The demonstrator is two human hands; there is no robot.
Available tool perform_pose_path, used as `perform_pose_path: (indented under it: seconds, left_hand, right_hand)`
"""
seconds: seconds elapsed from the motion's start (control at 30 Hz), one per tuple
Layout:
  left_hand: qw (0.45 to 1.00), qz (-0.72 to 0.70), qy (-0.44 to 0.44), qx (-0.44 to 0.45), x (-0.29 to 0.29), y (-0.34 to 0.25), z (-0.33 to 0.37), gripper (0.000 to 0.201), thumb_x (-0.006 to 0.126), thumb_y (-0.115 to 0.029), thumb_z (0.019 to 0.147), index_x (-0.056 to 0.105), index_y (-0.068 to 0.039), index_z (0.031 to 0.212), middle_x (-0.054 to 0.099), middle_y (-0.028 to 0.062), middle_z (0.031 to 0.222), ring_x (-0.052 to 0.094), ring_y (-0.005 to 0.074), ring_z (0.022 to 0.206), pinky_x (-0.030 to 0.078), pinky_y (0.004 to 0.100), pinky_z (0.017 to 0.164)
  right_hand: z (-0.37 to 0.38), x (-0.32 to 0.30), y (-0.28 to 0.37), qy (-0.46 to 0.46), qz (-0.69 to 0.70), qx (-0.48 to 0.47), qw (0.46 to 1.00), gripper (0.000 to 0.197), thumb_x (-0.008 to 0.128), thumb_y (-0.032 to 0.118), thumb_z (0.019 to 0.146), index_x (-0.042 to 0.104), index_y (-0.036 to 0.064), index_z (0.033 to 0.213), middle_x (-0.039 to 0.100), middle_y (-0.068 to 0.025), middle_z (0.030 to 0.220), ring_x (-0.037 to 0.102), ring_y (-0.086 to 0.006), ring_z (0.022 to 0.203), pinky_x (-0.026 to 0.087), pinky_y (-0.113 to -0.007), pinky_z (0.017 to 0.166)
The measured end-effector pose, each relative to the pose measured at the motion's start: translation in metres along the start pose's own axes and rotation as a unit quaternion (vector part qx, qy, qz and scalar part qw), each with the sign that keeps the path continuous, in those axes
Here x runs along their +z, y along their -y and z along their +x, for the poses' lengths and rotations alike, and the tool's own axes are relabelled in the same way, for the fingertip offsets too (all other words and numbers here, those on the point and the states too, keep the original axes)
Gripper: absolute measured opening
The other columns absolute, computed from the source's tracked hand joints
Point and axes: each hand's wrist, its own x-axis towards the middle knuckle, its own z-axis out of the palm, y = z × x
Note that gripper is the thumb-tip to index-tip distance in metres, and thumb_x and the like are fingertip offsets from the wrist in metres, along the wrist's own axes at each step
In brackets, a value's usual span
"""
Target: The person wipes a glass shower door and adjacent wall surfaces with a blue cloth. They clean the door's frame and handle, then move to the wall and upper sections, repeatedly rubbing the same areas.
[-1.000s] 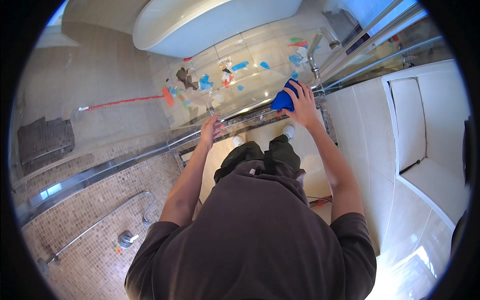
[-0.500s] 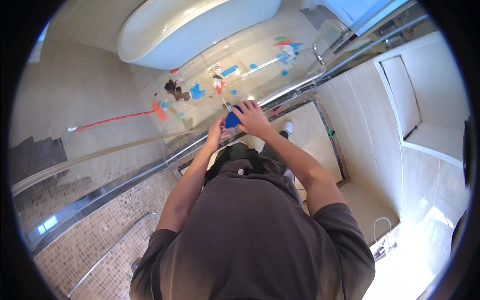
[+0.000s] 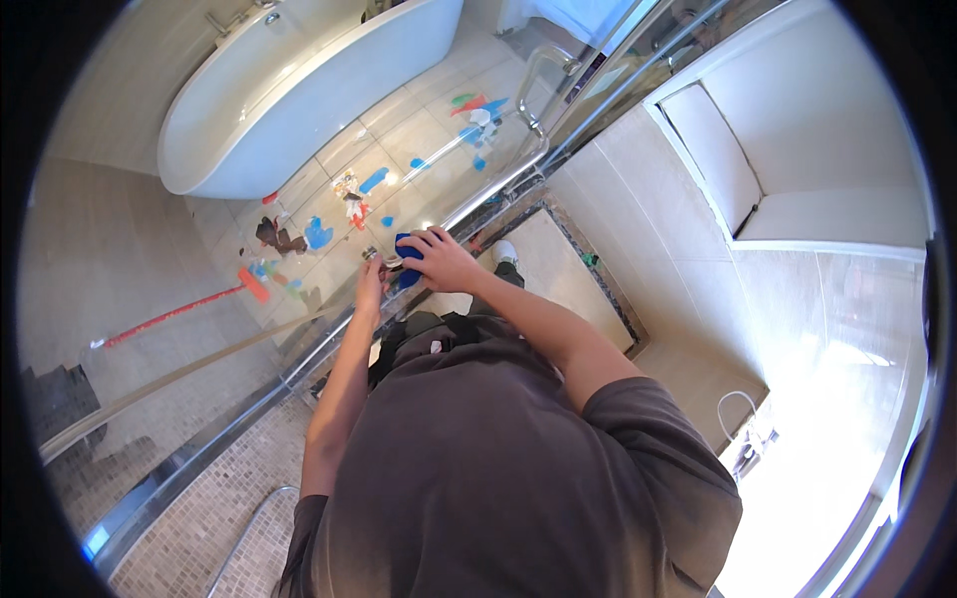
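A dark blue, soft-looking piece (image 3: 408, 246) is in my right hand (image 3: 439, 261), whose fingers bend over it. Whether it is a cloth or a pad I cannot make out. More of the blue shows below the fingers, between my two hands. Close on its left, my left hand (image 3: 369, 291) points upward with its fingers drawn together; what they hold is too small to tell. A small shiny metal fitting (image 3: 370, 253) appears at those fingertips, beside the clear glass panel. Both hands are at the metal rail (image 3: 329, 344) along the glass.
Beyond the glass stands a white bathtub (image 3: 299, 110). Coloured smears and patches, such as a blue one (image 3: 319, 233) and a red strip (image 3: 174, 316), show around the tiles. A bent metal handle (image 3: 533, 110) is at the upper right; a recessed wall niche (image 3: 817, 130) lies at right.
The view has shifted, so the surroundings sit further left. My right hand has closed further over the blue piece, which shows less. My left hand's fingers have come together beside it.
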Motion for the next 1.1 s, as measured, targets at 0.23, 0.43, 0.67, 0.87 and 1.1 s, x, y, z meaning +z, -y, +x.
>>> perform_pose_path:
  seconds: [0.23, 0.43, 0.67, 0.87, 1.1]
  left_hand:
    - [0.982, -0.147, -0.115, 0.013, 0.043, -0.003, -0.011, 0.017, 0.058, -0.021, 0.094, 0.046, -0.009, 0.097, 0.054, 0.0029, 0.080, 0.067, 0.0224, 0.071, 0.048, 0.0271, 0.050]
    - [0.972, -0.170, -0.160, -0.003, 0.035, 0.010, -0.003, 0.014, 0.056, -0.017, 0.092, 0.046, -0.011, 0.100, 0.053, 0.0032, 0.080, 0.069, 0.0251, 0.073, 0.050, 0.0300, 0.053]
    - [0.964, -0.150, -0.217, -0.013, 0.045, 0.016, -0.007, 0.016, 0.056, -0.020, 0.092, 0.042, -0.014, 0.099, 0.056, 0.0038, 0.085, 0.070, 0.0230, 0.079, 0.048, 0.0314, 0.054]
    - [0.965, -0.137, -0.224, -0.025, 0.057, 0.007, -0.013, 0.017, 0.054, -0.025, 0.095, 0.044, -0.011, 0.095, 0.054, 0.0032, 0.083, 0.069, 0.0218, 0.080, 0.044, 0.0309, 0.054]
    - [0.976, -0.142, -0.166, -0.019, 0.052, 0.012, -0.020, 0.021, 0.048, -0.035, 0.100, 0.043, -0.016, 0.103, 0.053, 0.0022, 0.090, 0.066, 0.0193, 0.089, 0.043, 0.0383, 0.071]
  right_hand:
    - [-0.031, -0.067, -0.141, 0.084, 0.022, -0.033, 0.996, 0.044, 0.069, 0.018, 0.064, 0.054, 0.0167, 0.105, 0.049, -0.0072, 0.126, 0.045, -0.0275, 0.121, 0.028, -0.048, 0.108]
    - [-0.063, -0.126, -0.257, 0.082, 0.014, -0.033, 0.996, 0.045, 0.069, 0.013, 0.064, 0.051, 0.0161, 0.105, 0.050, -0.0062, 0.123, 0.046, -0.0284, 0.122, 0.029, -0.048, 0.108]
    - [-0.067, -0.139, -0.281, 0.070, 0.038, -0.073, 0.994, 0.045, 0.070, 0.008, 0.064, 0.049, 0.0163, 0.103, 0.050, -0.0055, 0.123, 0.045, -0.0274, 0.124, 0.031, -0.046, 0.108]
    - [-0.053, -0.154, -0.296, 0.124, 0.033, -0.129, 0.983, 0.046, 0.071, 0.004, 0.060, 0.050, 0.0146, 0.100, 0.051, -0.0066, 0.123, 0.045, -0.0279, 0.123, 0.032, -0.046, 0.108]
    - [-0.076, -0.095, -0.225, -0.092, 0.050, 0.089, 0.991, 0.033, 0.064, 0.007, 0.064, 0.053, 0.0108, 0.095, 0.050, -0.0127, 0.123, 0.044, -0.0371, 0.121, 0.031, -0.052, 0.106]
